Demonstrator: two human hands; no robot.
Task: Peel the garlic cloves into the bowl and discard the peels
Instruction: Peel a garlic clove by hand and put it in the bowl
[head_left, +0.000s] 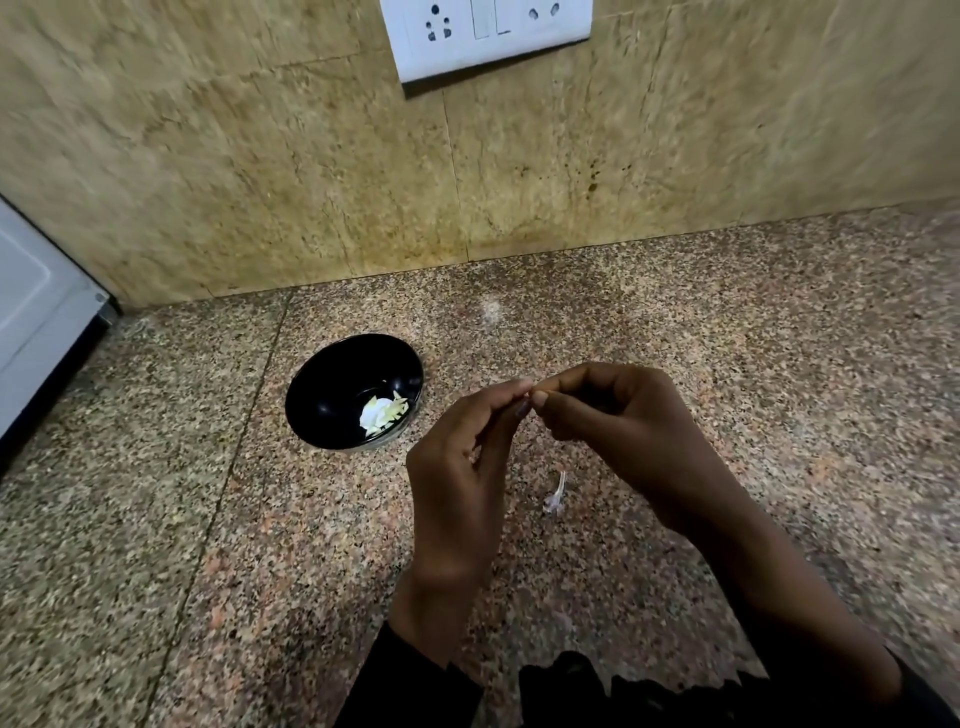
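Fingertips of both hands meet above the speckled desk (156, 519), the left hand (457, 467) and right hand (618, 431) pinching something too small to make out between them. Left of them sits a black bowl (332, 384) holding pale garlic pieces (382, 413); a thin peel (556, 493) lies beneath the hands

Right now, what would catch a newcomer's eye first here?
Two hands meet at the middle, the left hand and right hand pinching something tiny between their fingertips. Left of them a black bowl holds pale garlic pieces; a thin peel lies on the counter beneath.
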